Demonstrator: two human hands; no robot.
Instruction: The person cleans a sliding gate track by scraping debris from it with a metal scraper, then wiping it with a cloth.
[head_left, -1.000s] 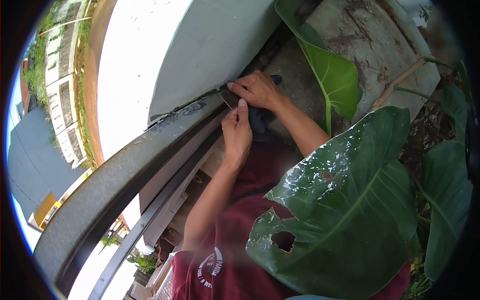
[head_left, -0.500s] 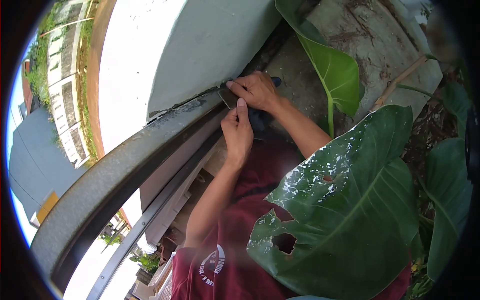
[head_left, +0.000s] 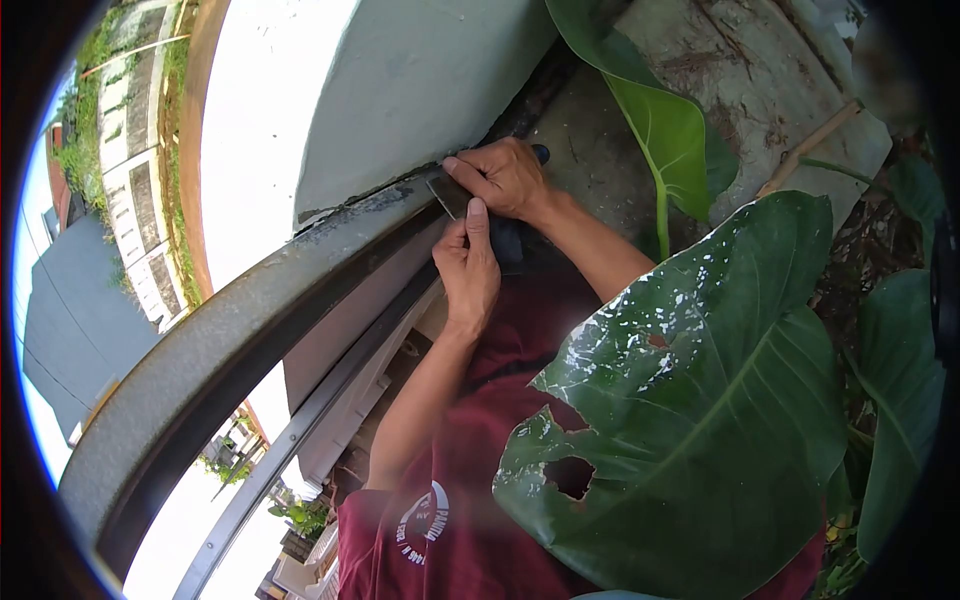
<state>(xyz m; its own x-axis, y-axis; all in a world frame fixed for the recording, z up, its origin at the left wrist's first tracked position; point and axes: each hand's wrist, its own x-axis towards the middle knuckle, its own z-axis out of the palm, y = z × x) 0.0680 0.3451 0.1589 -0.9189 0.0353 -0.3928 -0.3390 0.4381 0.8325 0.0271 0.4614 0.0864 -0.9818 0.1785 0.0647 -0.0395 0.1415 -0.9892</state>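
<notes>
My right hand (head_left: 505, 180) is closed around a scraper, whose dark blue handle end (head_left: 541, 153) pokes out behind the knuckles. Its thin, flat grey blade (head_left: 447, 197) shows between my two hands. Below it, my left hand (head_left: 468, 265) pinches the lower side of the blade, thumb pointing up. Both hands are at the end of a grey metal rail (head_left: 250, 270), where it meets a pale wall (head_left: 420, 90). Along that joint runs a dark, cracked line with flaking paint (head_left: 325, 222). The blade lies close beside the rail's end.
A large green leaf (head_left: 690, 420) with holes and white specks hangs over my right forearm and the maroon shirt (head_left: 440, 450). Another leaf (head_left: 665, 140) rises beside my right hand. A lower metal bar (head_left: 270, 460) runs under the rail. A concrete slab (head_left: 720, 90) lies beyond.
Both hands have shifted slightly left in view with the scraper, keeping the same grip. The large leaf sits a little differently against my right forearm.
</notes>
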